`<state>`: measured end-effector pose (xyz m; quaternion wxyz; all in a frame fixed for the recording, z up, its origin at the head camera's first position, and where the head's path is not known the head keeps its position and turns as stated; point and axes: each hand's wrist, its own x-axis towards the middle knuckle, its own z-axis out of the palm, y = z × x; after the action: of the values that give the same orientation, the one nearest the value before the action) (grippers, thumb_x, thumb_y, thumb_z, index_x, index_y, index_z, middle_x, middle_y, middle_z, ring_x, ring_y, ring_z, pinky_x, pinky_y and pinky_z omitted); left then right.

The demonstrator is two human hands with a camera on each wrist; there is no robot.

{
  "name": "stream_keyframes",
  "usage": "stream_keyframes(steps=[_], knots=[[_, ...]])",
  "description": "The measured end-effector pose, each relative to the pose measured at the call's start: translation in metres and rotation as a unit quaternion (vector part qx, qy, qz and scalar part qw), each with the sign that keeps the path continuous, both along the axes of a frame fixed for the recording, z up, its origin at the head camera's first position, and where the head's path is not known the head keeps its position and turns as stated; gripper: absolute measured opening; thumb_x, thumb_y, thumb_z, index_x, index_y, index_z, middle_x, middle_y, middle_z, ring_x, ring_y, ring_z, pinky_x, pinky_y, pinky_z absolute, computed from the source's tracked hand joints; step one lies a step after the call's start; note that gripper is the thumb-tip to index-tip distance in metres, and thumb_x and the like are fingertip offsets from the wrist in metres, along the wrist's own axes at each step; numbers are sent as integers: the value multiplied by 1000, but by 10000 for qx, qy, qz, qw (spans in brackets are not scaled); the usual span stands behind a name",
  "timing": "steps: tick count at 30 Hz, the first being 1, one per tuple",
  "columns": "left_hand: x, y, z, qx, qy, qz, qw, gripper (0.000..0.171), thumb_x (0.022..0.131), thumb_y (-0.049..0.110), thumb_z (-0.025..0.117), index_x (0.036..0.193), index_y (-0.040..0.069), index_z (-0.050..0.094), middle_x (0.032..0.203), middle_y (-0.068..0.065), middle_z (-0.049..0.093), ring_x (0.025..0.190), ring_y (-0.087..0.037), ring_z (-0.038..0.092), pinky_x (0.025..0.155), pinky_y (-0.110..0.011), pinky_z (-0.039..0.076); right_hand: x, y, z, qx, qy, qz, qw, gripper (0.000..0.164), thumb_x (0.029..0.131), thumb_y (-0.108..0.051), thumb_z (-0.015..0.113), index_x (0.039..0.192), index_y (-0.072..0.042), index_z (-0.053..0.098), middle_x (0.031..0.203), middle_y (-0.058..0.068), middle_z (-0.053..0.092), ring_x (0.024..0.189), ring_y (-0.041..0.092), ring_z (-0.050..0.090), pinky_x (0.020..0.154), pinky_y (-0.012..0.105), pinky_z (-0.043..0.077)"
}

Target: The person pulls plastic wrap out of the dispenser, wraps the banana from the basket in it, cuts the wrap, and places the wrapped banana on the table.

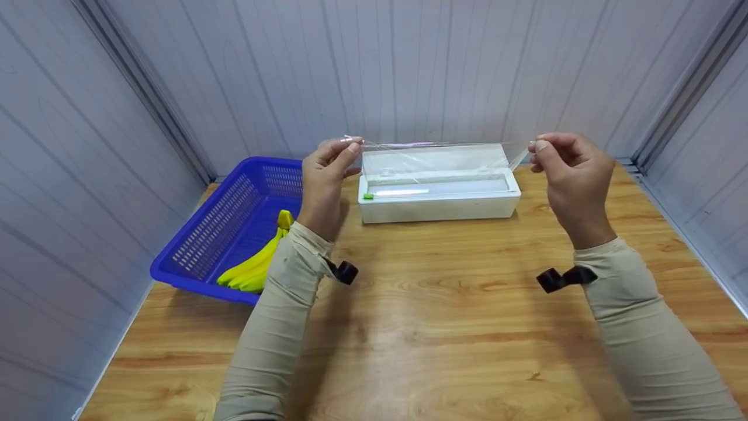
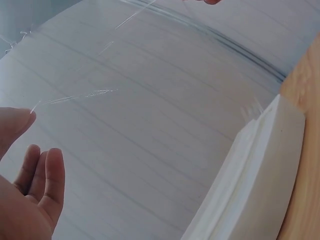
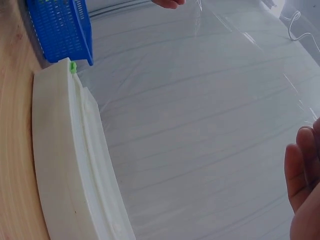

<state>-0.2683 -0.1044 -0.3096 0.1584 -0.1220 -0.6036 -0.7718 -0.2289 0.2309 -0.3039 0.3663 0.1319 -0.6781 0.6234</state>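
Note:
A clear sheet of plastic wrap (image 1: 432, 144) stretches between my two hands above a white wrap dispenser box (image 1: 441, 209). The box's lid stands raised at the back, and a small green slider (image 1: 368, 197) sits at its front left corner. My left hand (image 1: 328, 175) pinches the left corner of the wrap between thumb and forefinger; its other fingers show loosely bent in the left wrist view. The right corner is pinched by my right hand (image 1: 578, 175). In the right wrist view the pinching fingertips fall outside the frame.
At the left stands a blue plastic basket (image 1: 228, 225) holding a bunch of yellow bananas (image 1: 257, 266), partly behind the left forearm. Everything rests on a wooden table (image 1: 444, 327). Pale panel walls (image 1: 421, 70) close off the back and both sides.

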Motion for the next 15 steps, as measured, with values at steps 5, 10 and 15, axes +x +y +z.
stream_keyframes(steps=[5,10,15], knots=[[4,-3,1,-370,329,186,9986,17,94,13,71,105,2,76,126,-14,59,114,-22,58,87,-40,54,3,-2,3,42,38,-43,10000,8,94,3,65,98,7,71,89,16,69,75,23,64,68,21,54],[7,-5,0,-416,666,104,9969,24,95,15,70,109,-5,73,139,-8,58,125,-20,55,95,-43,51,0,-1,2,-233,324,236,9989,7,92,5,65,95,7,71,86,17,69,72,21,64,66,22,54],[10,-4,-1,-171,656,-1,9977,23,95,11,70,111,-5,73,126,-11,66,117,-24,61,93,-43,52,0,0,-2,-300,467,309,9980,7,91,6,66,95,9,71,85,18,70,72,23,65,64,24,54]])
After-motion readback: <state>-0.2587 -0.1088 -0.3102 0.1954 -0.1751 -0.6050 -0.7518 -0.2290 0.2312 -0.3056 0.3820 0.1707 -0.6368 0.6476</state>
